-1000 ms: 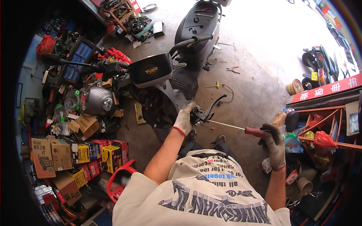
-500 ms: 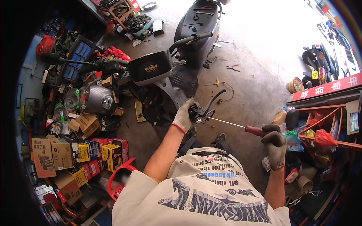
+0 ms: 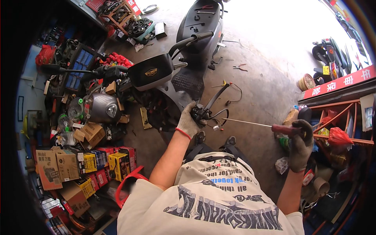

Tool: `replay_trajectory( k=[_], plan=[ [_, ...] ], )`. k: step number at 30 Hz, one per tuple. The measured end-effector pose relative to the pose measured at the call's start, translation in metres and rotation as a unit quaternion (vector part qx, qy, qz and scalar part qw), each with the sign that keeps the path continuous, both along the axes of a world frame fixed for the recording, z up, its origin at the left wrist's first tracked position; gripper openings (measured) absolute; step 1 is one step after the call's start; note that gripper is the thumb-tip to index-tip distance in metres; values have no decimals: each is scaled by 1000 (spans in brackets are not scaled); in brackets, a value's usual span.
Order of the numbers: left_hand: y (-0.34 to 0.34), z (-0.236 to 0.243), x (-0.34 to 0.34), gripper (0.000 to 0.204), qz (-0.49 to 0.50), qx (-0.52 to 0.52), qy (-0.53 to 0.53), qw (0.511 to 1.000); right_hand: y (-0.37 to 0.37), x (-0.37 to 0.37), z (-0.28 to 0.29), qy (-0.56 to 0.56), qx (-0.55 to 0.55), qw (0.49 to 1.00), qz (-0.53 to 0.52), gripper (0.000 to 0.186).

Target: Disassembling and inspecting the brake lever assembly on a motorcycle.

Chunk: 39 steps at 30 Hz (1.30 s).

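Observation:
In my gloved left hand (image 3: 188,122) is a black brake lever assembly (image 3: 201,113), its long curved lever pointing up and to the right. A thin dark cable loops out beside it. My gloved right hand (image 3: 301,145) grips the dark red handle of a long screwdriver (image 3: 282,129), out to the right. The screwdriver's thin shaft points left, and its tip is a short way from the lever assembly, not touching it. Beyond my left hand stands a dark scooter (image 3: 152,73) with its front partly taken apart and wiring showing.
Pliers (image 3: 240,67) and a cable with a red end (image 3: 239,94) lie on the concrete floor. Tools rest on the scooter seat (image 3: 191,34). Cartons (image 3: 49,166) and a red plastic chair (image 3: 126,184) are at left. An orange metal rack (image 3: 340,117) stands at right.
My right hand has drawn the screwdriver back to the right, and its tip has come away from the lever assembly. The lever in my left hand has tilted and shifted slightly left.

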<state>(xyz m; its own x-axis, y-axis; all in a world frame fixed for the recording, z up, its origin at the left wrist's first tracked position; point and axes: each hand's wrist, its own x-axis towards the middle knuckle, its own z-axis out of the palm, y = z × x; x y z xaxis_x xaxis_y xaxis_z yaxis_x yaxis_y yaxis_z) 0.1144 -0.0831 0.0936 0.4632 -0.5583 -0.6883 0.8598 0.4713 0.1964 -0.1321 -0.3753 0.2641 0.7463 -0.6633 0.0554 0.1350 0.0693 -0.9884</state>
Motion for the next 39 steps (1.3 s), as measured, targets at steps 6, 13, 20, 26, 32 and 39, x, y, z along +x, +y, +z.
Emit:
replay_trajectory(
  k=[6,13,20,26,32,39],
  plan=[
    [-15,3,-4,28,6,22,-29,999,-29,27,-16,-58,-140,979,-138,22],
    [-68,38,-20,22,15,71,-167,983,24,125,-38,294,-113,926,209,30],
    [-92,69,-26,25,-2,183,-293,938,41,166,-51,326,8,901,288,38],
    [-95,73,-21,28,6,220,-297,929,36,173,-55,303,34,907,290,33],
    [-98,82,-15,27,-14,231,-303,925,29,177,-61,286,29,915,283,32],
    [-90,86,-10,25,-65,170,-294,938,32,177,-60,297,30,913,279,34]
  ],
)
